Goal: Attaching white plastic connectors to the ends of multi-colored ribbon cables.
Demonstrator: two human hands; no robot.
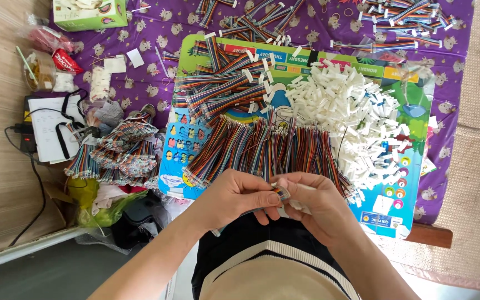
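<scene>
Two hands: the left hand and the right hand are held close together just above the lap, at the near edge of the board.
Head view, thing in hand: a short ribbon cable with coloured wires is kept between both hands; its end is seen at the fingertips, and the rest is hidden by the fingers.
Left grip: the thumb and fingers are pressed together on the cable end, in a pinch.
Right grip: the fingers are curled and pinch the same cable; a white connector seems to be held there too, but this cannot be told for sure.
Pose: both wrists are bent inward, the forearms come up from the lower edge, and the fingertips nearly touch.
Risk one: the thin wires could be bent or pushed in crooked, if the pinch is pressed at an angle.
Risk two: the small piece could slip and fall into the lap, because only the fingertips hold it.
Risk three: the row of cables just behind the hands could be swept off by a wrist.
Nearby: a heap of white connectors lies on the board, to the right.
</scene>
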